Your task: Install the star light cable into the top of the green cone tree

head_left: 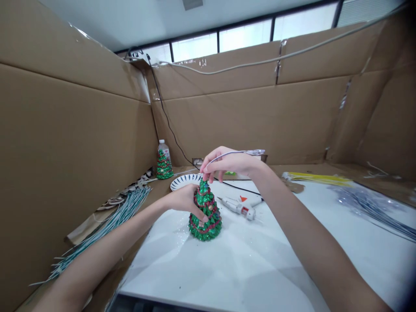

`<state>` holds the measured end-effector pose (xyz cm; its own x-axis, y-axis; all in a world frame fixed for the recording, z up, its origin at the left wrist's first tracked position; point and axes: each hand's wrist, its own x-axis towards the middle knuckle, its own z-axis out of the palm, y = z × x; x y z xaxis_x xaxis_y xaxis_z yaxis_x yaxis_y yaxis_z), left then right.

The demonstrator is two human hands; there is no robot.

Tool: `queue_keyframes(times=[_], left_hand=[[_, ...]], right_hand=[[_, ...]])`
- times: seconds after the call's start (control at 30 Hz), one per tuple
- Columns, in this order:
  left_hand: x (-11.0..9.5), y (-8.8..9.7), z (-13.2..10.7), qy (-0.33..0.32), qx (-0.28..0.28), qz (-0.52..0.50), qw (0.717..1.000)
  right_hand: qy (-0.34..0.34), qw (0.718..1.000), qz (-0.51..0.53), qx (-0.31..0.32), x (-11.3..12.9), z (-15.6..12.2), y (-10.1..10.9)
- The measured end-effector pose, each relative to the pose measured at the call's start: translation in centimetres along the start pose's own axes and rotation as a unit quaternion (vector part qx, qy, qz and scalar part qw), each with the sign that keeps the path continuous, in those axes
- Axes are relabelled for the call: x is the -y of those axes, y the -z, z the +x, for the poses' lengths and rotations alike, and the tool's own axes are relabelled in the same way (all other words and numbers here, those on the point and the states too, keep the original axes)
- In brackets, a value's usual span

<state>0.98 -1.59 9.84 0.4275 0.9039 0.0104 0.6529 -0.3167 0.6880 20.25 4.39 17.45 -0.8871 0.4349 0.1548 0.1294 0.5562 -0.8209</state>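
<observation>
A small green glitter Christmas tree with red garland stands on the white table top. My left hand is closed round the tree's left side, steadying it. My right hand hovers just above the tree's tip, fingers pinched on a thin white stem with a silvery leaf end that sticks out to the right.
A white glue gun lies right of the tree. Behind it sits a striped plate, a second small tree and a bottle. Bundles of green-white stems, yellow strips and silvery stems lie around. Cardboard walls enclose the table.
</observation>
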Motion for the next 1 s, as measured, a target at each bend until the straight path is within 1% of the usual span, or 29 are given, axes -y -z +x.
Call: queue_keyframes(times=[0.07, 0.13, 0.2, 0.3, 0.43, 0.53, 0.6, 0.73, 0.83, 0.9, 0.93, 1.0], left_hand=[[0.1, 0.0, 0.1, -0.008, 0.02, -0.008, 1.0], [0.2, 0.0, 0.2, -0.018, 0.044, -0.024, 0.999], [0.4, 0.0, 0.2, -0.023, 0.049, -0.032, 0.998], [0.6, 0.1, 0.3, -0.014, 0.044, -0.026, 0.999], [0.6, 0.4, 0.1, 0.019, 0.043, -0.007, 0.999], [0.5, 0.6, 0.0, 0.043, 0.042, 0.011, 0.998], [0.5, 0.7, -0.1, 0.04, 0.051, 0.007, 0.998], [0.9, 0.7, 0.0, 0.021, 0.069, -0.017, 0.997], [1.1, 0.7, 0.2, 0.015, 0.082, -0.015, 0.996], [1.3, 0.7, 0.3, 0.011, 0.093, -0.018, 0.995], [1.4, 0.7, 0.3, 0.007, 0.097, -0.023, 0.995], [1.5, 0.7, 0.3, -0.011, 0.085, -0.047, 0.995]], right_hand=[[-0.001, 0.999, -0.041, -0.006, -0.3, 0.2, 0.0], [0.003, 0.996, -0.089, -0.025, -0.7, 0.4, -0.2], [0.005, 0.993, -0.109, -0.043, -0.9, 0.6, -0.4], [0.014, 0.996, -0.07, -0.046, -1.3, 1.0, -0.7], [0.038, 0.999, -0.015, 0.0, -1.8, 1.6, -1.0], [0.027, 0.999, 0.025, 0.031, -2.0, 1.7, -0.9], [0.016, 0.998, 0.048, 0.038, -1.9, 1.6, -0.8], [0.001, 0.997, 0.072, 0.021, -1.6, 1.4, -0.8], [0.002, 0.998, 0.058, -0.006, -1.6, 1.6, -0.8], [0.011, 0.999, 0.03, -0.024, -1.8, 1.7, -0.8], [0.013, 0.999, 0.011, -0.027, -1.9, 1.7, -0.8], [0.01, 0.999, -0.026, -0.019, -2.1, 1.7, -0.8]])
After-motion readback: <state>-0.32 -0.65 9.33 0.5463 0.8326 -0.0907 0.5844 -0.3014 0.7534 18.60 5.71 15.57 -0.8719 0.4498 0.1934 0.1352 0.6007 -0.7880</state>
